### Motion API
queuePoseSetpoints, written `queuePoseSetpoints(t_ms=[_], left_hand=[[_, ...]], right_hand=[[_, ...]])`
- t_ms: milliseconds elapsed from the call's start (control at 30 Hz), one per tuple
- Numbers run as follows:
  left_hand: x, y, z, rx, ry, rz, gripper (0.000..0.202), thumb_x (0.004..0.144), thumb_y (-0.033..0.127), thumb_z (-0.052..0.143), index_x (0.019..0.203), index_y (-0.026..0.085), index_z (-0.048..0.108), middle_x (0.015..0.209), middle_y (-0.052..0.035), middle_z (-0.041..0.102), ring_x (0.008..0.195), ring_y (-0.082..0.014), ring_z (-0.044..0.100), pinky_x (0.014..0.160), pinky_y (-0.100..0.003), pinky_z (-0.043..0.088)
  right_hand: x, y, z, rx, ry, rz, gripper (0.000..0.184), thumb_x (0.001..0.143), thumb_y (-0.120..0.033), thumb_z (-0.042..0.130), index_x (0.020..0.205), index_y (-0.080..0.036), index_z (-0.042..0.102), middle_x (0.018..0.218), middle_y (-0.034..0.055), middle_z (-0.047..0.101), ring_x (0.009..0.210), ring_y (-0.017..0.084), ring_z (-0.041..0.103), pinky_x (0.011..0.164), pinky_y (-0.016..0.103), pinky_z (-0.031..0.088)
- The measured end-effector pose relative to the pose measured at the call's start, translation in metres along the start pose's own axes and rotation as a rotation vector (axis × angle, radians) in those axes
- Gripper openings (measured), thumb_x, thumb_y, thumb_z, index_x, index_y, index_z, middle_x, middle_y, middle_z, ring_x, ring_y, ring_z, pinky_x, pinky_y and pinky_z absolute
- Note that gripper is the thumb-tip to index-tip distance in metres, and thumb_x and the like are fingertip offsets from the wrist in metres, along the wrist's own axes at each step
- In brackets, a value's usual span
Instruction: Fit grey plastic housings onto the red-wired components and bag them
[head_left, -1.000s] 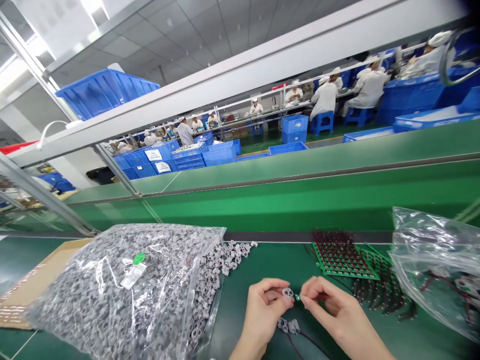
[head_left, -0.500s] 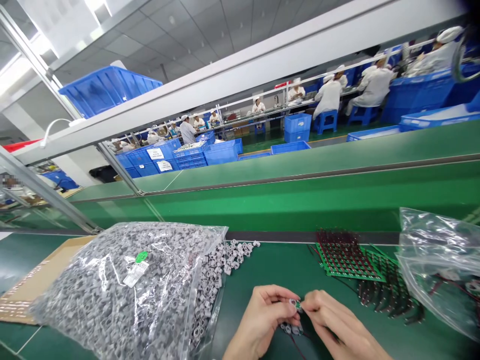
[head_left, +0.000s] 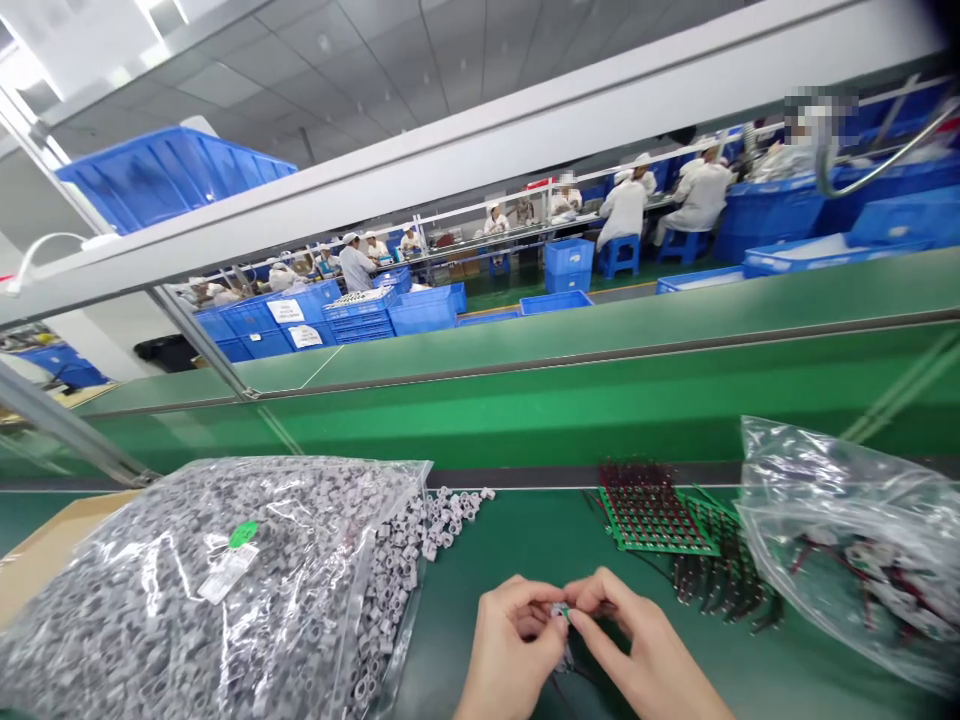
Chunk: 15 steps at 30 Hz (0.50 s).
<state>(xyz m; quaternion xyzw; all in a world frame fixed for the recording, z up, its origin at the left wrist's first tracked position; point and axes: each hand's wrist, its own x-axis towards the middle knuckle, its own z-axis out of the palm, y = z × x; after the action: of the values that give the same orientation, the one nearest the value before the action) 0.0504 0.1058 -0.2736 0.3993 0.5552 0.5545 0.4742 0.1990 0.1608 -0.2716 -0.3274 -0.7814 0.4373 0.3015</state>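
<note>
My left hand (head_left: 514,640) is closed, pinching a small grey plastic ring-shaped part (head_left: 556,608) between thumb and fingers. Close against it, my right hand (head_left: 634,645) grips a small green circuit board (head_left: 567,614) at the grey part's edge. The fingertips of both hands nearly meet and cover most of the two pieces. Whether the board sits inside the grey part, I cannot tell. Below the fingers, more greyish pieces and a dark wire show, partly hidden by the hands.
A large clear bag of grey plastic parts (head_left: 225,580) lies open at left, some spilling out. Green circuit board panels with dark red wires (head_left: 652,515) lie right of centre. A clear bag with wired pieces (head_left: 862,560) is at far right. Co-workers sit beyond the green partition (head_left: 480,420).
The head view has turned right, so the scene has shifted left. My right hand has turned, its thumb and index finger now showing plainly at the board. Both hands remain together.
</note>
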Motion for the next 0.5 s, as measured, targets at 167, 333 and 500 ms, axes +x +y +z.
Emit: queuePoseSetpoints(t_ms=[167,333,500], left_hand=[[-0.0001,-0.0025,0.0003,0.035,-0.009,-0.009,0.020,0.069,0.017,0.067,0.086,0.008,0.074,0.080,-0.0069,0.062,0.070,-0.0146,0.060,0.062,-0.021,0.048],[0.0007,0.0009,0.0024,0.156,0.018,-0.035,0.019,0.070,0.013,0.065,0.087,0.008,0.070,0.080,-0.0081,0.066,0.073,-0.0160,0.062,0.065,-0.022,0.050],[0.0016,0.0031,0.0007,0.100,0.015,-0.075,0.016,0.071,0.013,0.066,0.086,0.007,0.067,0.079,-0.0092,0.067,0.072,-0.0152,0.060,0.066,-0.022,0.049]], right_hand=[[-0.0030,0.0011,0.0046,-0.075,0.015,-0.044,0.018,0.097,-0.027,0.040,0.080,-0.022,0.042,0.085,0.0001,0.058,0.078,0.012,0.059,0.075,0.023,0.049],[-0.0060,0.0049,0.0087,-0.187,-0.017,-0.131,0.016,0.098,-0.022,0.033,0.088,-0.022,0.046,0.086,0.0013,0.058,0.078,0.013,0.060,0.073,0.024,0.050],[-0.0046,0.0020,0.0060,-0.195,0.019,-0.181,0.018,0.098,-0.019,0.032,0.083,-0.022,0.042,0.083,0.0007,0.056,0.072,0.012,0.057,0.069,0.023,0.049]])
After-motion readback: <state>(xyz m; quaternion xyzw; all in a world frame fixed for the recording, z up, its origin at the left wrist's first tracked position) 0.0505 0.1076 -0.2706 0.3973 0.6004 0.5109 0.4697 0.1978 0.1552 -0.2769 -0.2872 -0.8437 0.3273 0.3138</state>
